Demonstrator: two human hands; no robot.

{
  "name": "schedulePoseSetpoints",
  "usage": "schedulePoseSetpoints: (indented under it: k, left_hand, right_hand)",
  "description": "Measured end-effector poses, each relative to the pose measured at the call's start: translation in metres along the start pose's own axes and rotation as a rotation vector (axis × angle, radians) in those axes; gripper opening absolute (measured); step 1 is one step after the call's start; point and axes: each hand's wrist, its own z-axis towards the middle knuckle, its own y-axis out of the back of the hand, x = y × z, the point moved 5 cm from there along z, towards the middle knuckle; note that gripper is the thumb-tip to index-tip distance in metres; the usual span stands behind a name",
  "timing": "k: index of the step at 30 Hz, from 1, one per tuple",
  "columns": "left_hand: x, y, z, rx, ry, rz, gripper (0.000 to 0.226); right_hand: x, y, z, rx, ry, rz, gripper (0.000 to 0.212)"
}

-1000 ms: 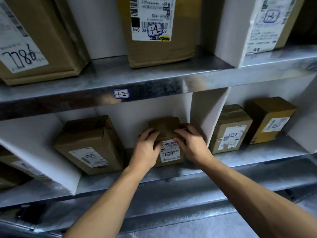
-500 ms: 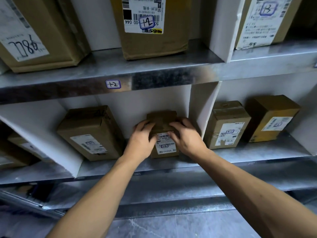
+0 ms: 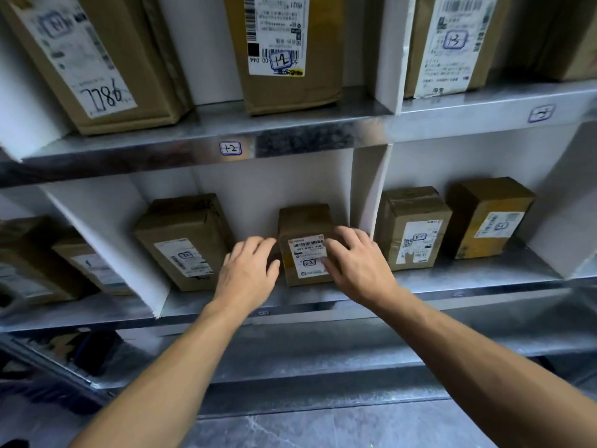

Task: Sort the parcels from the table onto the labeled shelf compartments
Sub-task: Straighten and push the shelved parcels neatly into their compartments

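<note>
Left hand [image 3: 248, 273] has slipped off the central small parcel [image 3: 303, 221], open beside it; right hand [image 3: 358, 263] rests relaxed fingers [image 3: 347, 236] on it.

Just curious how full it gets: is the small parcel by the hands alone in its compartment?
No: a larger brown parcel stands left of the small parcel in the same compartment.

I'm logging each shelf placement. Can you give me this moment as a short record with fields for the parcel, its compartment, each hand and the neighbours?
parcel: small brown parcel, upright on the lower shelf, label facing out
compartment: middle one, apart from the larger parcel on its left, close to the white divider
left hand: at the parcel's left side, fingers relaxed
right hand: fingers spread over its front and right edge
next compartment: taped parcel, darker parcel
</note>
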Motion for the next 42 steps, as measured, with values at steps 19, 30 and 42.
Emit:
schedulePoseSetpoints:
  k: [19, 30, 42]
  left_hand:
    - [-0.111, 0.005, -0.048, 0.145, -0.162, -0.113, 0.049]
    - [-0.216, -0.034, 0.024, 0.13, -0.288, -0.231, 0.051]
    - [-0.24, -0.097, 0.115, 0.202, 0.006, -0.23, 0.059]
  right_hand:
    - [-0.037, 0.064, -0.113, 0.206, -0.263, -0.156, 0.042]
    - [-0.155, 0.084, -0.077, 0.116, -0.319, -0.127, 0.039]
    - [-0.238, 0.051, 0.002, 0.181, -0.207, 0.229, 0.046]
